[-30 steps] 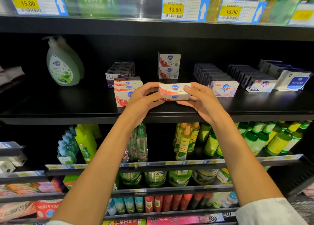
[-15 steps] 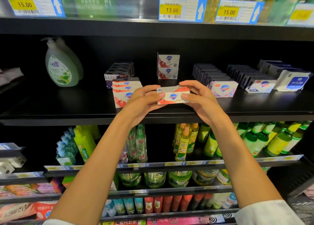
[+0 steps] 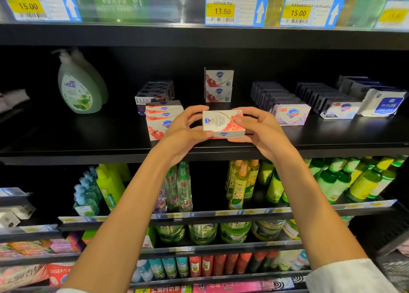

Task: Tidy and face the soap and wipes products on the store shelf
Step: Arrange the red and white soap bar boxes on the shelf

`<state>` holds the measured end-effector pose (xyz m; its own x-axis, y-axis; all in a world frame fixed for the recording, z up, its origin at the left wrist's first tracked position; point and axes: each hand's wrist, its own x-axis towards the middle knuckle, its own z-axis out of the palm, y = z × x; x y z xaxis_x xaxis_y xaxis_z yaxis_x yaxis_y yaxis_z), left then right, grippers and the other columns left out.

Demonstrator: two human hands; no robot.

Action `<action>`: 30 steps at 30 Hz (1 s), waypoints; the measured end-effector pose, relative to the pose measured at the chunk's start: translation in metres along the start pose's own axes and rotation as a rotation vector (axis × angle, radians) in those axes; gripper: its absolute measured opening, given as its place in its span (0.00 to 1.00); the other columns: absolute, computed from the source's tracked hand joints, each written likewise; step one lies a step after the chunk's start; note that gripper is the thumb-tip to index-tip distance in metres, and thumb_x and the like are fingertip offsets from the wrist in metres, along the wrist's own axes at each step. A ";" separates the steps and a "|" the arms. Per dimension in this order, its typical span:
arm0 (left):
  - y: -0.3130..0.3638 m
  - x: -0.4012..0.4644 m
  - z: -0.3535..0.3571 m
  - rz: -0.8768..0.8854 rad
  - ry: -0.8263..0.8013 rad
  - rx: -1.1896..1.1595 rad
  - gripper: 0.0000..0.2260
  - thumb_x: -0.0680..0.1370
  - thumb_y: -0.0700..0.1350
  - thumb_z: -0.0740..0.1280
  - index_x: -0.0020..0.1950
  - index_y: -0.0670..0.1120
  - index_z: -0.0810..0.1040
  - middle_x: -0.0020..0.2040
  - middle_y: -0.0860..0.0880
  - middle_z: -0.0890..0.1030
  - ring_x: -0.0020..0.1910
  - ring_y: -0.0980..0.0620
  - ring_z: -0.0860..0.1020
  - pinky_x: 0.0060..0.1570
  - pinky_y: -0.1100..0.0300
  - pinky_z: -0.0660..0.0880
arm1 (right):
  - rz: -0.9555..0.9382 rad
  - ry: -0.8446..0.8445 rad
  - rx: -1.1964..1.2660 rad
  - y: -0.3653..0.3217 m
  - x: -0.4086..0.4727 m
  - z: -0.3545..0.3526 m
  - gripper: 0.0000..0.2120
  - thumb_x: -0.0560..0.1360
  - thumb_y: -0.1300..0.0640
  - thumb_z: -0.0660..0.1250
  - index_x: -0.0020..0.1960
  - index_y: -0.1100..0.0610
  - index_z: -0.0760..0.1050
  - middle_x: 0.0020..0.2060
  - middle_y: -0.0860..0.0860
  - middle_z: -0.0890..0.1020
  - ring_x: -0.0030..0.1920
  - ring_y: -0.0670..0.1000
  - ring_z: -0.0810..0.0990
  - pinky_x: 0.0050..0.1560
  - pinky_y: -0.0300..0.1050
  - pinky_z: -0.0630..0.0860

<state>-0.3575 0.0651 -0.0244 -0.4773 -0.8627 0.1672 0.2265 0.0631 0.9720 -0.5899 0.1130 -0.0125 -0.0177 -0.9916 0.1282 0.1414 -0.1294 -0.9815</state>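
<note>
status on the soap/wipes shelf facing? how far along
Done, apparently: a red soap stack sits at the front edge, and the lilac soap row and white soap row are faced forward. In hand: the left hand and right hand grip one red soap box over the shelf lip. Left: two red boxes stacked far back, the Lux boxes set back, the wipes pack slightly askew.

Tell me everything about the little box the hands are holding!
The soap box is a small cardboard carton, white with a red-pink swirl, fine print on its broad face and a blue shield logo on two sides. It looks closed and undented. The left hand and right hand grip its two ends, holding it tilted over the front edge of the black shelf, beside a stack of similar boxes.
</note>
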 end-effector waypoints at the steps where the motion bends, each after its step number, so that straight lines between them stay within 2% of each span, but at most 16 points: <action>1: 0.000 0.000 -0.001 -0.010 -0.004 -0.013 0.31 0.75 0.29 0.73 0.75 0.46 0.72 0.72 0.42 0.76 0.68 0.42 0.80 0.64 0.42 0.79 | -0.002 0.004 0.000 0.000 0.000 0.000 0.17 0.80 0.61 0.72 0.68 0.60 0.78 0.57 0.60 0.86 0.58 0.60 0.86 0.51 0.55 0.86; 5: 0.002 0.001 0.004 -0.061 0.017 -0.071 0.29 0.77 0.31 0.73 0.75 0.47 0.71 0.71 0.41 0.77 0.67 0.42 0.80 0.64 0.38 0.79 | -0.039 0.014 -0.005 0.001 -0.001 0.000 0.17 0.79 0.63 0.73 0.67 0.59 0.78 0.59 0.60 0.85 0.60 0.58 0.86 0.52 0.58 0.86; 10: 0.004 0.001 0.008 -0.086 0.045 -0.052 0.23 0.80 0.35 0.71 0.75 0.46 0.72 0.64 0.40 0.83 0.63 0.42 0.83 0.62 0.39 0.80 | -0.120 0.032 -0.035 0.003 -0.004 -0.002 0.17 0.78 0.65 0.73 0.66 0.59 0.79 0.62 0.56 0.83 0.62 0.56 0.84 0.56 0.61 0.84; 15: 0.006 -0.001 0.007 -0.096 0.018 -0.013 0.19 0.81 0.35 0.70 0.71 0.44 0.75 0.62 0.39 0.84 0.64 0.42 0.82 0.65 0.39 0.79 | -0.146 0.005 -0.087 0.005 -0.004 -0.005 0.16 0.78 0.65 0.73 0.65 0.57 0.80 0.65 0.56 0.81 0.64 0.56 0.84 0.60 0.65 0.82; 18: 0.005 -0.001 0.005 -0.072 0.003 0.017 0.19 0.81 0.33 0.70 0.71 0.43 0.75 0.62 0.39 0.84 0.65 0.41 0.82 0.66 0.40 0.78 | -0.137 -0.021 -0.071 0.004 -0.004 -0.005 0.17 0.80 0.63 0.71 0.68 0.57 0.77 0.65 0.56 0.82 0.65 0.56 0.83 0.60 0.63 0.82; 24: 0.003 -0.003 0.003 -0.008 -0.008 0.003 0.22 0.79 0.30 0.71 0.71 0.41 0.75 0.65 0.37 0.82 0.66 0.40 0.81 0.69 0.38 0.76 | -0.071 0.013 -0.041 0.003 -0.002 0.002 0.16 0.84 0.50 0.65 0.69 0.57 0.78 0.61 0.56 0.85 0.62 0.56 0.84 0.58 0.62 0.83; 30: 0.004 -0.005 0.003 0.021 -0.028 0.025 0.22 0.78 0.29 0.71 0.71 0.40 0.74 0.66 0.36 0.80 0.66 0.40 0.81 0.69 0.38 0.75 | -0.051 -0.016 -0.074 0.001 -0.002 0.002 0.14 0.84 0.53 0.67 0.63 0.61 0.80 0.58 0.58 0.86 0.61 0.57 0.85 0.64 0.57 0.81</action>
<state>-0.3567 0.0712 -0.0212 -0.4964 -0.8466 0.1920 0.2156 0.0940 0.9719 -0.5881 0.1143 -0.0139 -0.0074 -0.9836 0.1801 0.0674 -0.1802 -0.9813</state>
